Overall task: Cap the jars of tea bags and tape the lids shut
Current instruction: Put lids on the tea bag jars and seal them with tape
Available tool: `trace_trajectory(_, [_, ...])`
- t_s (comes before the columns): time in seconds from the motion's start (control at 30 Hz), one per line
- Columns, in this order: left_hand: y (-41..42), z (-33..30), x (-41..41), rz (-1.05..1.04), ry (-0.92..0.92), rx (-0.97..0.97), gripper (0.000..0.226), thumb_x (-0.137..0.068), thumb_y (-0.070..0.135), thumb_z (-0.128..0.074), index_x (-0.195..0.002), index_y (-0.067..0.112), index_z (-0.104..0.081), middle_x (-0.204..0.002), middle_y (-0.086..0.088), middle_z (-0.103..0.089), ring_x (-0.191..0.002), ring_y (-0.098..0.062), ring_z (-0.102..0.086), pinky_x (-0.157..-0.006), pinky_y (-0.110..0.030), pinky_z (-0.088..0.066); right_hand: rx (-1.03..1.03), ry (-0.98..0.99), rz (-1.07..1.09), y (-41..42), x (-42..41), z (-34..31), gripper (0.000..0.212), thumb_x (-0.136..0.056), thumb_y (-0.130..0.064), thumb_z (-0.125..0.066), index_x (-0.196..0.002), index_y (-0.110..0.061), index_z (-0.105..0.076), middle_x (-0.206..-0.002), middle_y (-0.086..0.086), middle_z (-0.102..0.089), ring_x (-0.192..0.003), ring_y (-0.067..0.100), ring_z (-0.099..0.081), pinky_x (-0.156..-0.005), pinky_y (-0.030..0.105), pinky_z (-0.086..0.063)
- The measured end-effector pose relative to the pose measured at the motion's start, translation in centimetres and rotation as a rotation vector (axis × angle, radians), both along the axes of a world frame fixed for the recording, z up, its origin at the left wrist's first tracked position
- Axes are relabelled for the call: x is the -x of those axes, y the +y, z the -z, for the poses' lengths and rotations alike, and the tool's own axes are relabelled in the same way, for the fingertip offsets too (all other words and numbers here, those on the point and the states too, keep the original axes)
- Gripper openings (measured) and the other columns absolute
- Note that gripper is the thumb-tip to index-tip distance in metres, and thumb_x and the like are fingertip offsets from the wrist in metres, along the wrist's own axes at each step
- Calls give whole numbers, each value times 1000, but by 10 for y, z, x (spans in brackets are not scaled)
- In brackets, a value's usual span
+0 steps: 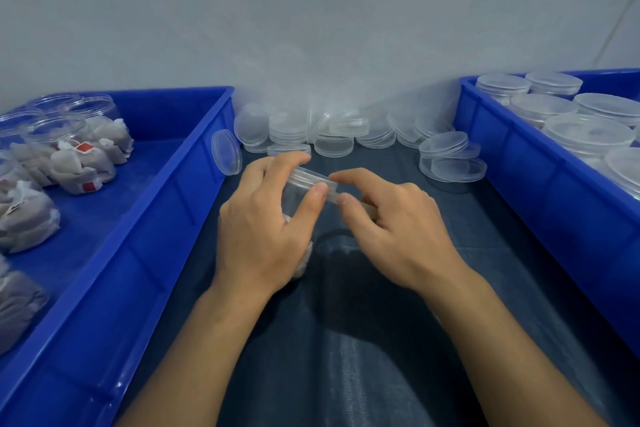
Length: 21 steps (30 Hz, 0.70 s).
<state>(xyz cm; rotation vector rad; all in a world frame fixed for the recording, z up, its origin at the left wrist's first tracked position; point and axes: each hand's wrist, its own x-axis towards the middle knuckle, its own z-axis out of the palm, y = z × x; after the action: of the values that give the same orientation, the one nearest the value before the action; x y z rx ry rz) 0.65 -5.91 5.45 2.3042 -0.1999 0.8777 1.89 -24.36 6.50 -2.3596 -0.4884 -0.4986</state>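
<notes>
Capped clear jar of tea bags point(304, 191), tilted above the dark counter point(346, 374), gripped by left hand point(266, 222); right hand point(391, 222) pinching at lid rim point(311, 178). Loose clear lids point(332, 135) piled behind. Left blue bin point(194, 184) with uncapped filled jars point(55, 135); right blue bin point(519, 163) with capped jars point(588, 132).

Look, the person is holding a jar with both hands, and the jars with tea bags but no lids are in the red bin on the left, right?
Almost. The bin on the left is blue, not red, as the head view shows. The rest holds: the uncapped jars of tea bags sit in it, and the left hand and right hand both hold a jar.
</notes>
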Motion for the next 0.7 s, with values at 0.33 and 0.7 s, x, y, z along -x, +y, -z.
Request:
trace_trajectory(0.33, [7,-1,-2,79,56,144,25,-95,59,-54,-113,43,-53,-110,12,-55,-96,-7,-61,-72,-5,-41,42,-69,-31,1,0,1,41,-95,-49,-34,-129,-43,-56,-55,-8,-55,-60,17,-53,-62,36,-42])
trace_trajectory(0.7, [11,2,-6,104,19,151,34,-88,69,-64,-111,45,-57,-112,15,-57,-100,-6,-63,-72,-10,-46,30,-157,41,5,-4,9,32,-94,-52,-45,-120,-41,-60,-52,-8,-52,-57,19,-57,-61,37,-50])
